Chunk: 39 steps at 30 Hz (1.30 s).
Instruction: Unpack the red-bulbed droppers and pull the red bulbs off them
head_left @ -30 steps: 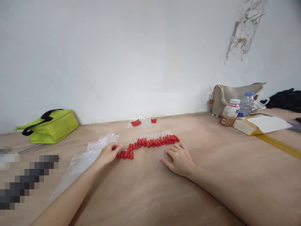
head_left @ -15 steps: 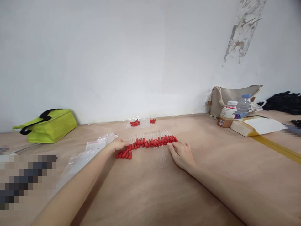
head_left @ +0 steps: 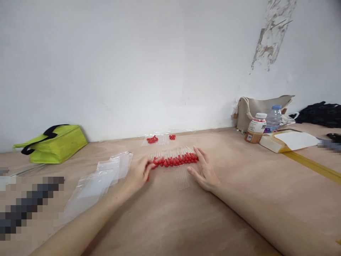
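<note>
A row of glass droppers with red rubber bulbs (head_left: 176, 161) lies across the brown-covered table, tubes pointing away from me. My left hand (head_left: 138, 172) is curled around the bulbs at the row's left end, closed on some of them; its fingertips partly hide what they grip. One red bulb (head_left: 147, 179) peeks out below its thumb. At the right end, my right hand (head_left: 206, 172) is open, thumb apart from the fingers, with the fingertips beside the last bulbs. Several bare clear tubes (head_left: 182, 177) lie below the row, near my right thumb.
Clear zip bags (head_left: 90, 185) overlap left of my left hand. More red bulbs (head_left: 152, 139) and clear plastic lie near the wall. A green bag (head_left: 58, 144) stands far left. At right are a drink bottle (head_left: 256, 128), a water bottle (head_left: 274, 119), a beige bag (head_left: 242, 113) and a box (head_left: 271, 142).
My left hand has moved right and curled over the row's left end, covering most of the loose bulbs there. My right hand's fingers have spread and lifted from the bulbs.
</note>
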Tool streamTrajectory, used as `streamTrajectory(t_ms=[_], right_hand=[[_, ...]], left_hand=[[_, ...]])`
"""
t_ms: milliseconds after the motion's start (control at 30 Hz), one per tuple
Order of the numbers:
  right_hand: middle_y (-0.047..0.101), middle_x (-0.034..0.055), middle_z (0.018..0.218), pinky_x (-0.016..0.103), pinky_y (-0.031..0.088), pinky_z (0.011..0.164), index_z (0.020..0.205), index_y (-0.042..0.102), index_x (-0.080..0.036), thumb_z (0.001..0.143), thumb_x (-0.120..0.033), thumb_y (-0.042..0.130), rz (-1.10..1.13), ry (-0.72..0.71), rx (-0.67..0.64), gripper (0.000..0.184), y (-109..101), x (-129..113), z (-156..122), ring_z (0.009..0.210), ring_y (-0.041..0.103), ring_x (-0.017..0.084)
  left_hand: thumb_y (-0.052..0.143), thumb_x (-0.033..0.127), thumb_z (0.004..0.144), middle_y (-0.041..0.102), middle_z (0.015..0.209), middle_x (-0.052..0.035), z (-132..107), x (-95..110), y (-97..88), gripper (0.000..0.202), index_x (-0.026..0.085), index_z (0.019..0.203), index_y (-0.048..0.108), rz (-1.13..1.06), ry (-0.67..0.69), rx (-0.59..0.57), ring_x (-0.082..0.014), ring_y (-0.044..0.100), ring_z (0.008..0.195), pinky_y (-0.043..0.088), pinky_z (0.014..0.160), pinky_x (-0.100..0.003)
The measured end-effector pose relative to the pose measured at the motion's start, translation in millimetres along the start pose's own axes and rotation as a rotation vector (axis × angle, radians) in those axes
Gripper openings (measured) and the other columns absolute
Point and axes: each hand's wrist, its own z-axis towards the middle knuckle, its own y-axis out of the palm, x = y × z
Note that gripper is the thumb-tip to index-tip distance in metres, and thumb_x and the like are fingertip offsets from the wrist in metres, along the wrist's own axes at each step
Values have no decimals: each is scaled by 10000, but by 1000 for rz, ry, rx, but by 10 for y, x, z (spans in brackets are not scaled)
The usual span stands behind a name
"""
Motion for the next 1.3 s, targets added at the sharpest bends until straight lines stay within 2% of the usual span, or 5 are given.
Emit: streamTrajectory(t_ms=[133, 267, 533, 933, 1300], right_hand=[[398, 122, 1291, 455, 256, 993, 1342, 267, -199, 742, -539, 515, -64, -255, -134, 733, -67, -81, 6, 1218, 314, 277], [601, 61, 1078, 481, 188, 998, 1189, 493, -248, 762, -496, 532, -115, -396, -209, 495, -22, -162, -1, 1142, 408, 251], [612, 0, 682, 460, 195, 949, 958, 622, -258, 851, -306, 469, -137, -440, -223, 193, 102, -220, -23, 784, 506, 153], [558, -25, 570, 372, 254, 847, 821, 611, -223, 845, -249, 455, -81, -488, -249, 160, 63, -251, -68, 666, 409, 129], [522, -27, 534, 367, 244, 846, 772, 608, -203, 833, -242, 462, -40, -521, -218, 163, 41, -242, -94, 645, 398, 121]], left_hand=[[409, 274, 864, 579, 774, -17, -277, 186, 329, 136, 183, 817, 499, 2, 280, 14, -132, 548, 700, 420, 624, -240], [465, 266, 846, 578, 763, -18, -292, 222, 479, 99, 176, 842, 506, -21, 371, 97, -129, 548, 706, 434, 645, -245], [523, 230, 819, 604, 817, -39, -263, 249, 450, 87, 169, 876, 548, -10, 440, 146, -149, 528, 767, 406, 716, -287], [487, 205, 841, 629, 733, -7, -308, 285, 367, 129, 186, 763, 588, 129, 547, 101, -152, 508, 770, 320, 756, -337], [470, 137, 833, 625, 730, -6, -328, 298, 364, 123, 174, 769, 567, 84, 634, 167, -146, 510, 771, 331, 741, -326]])
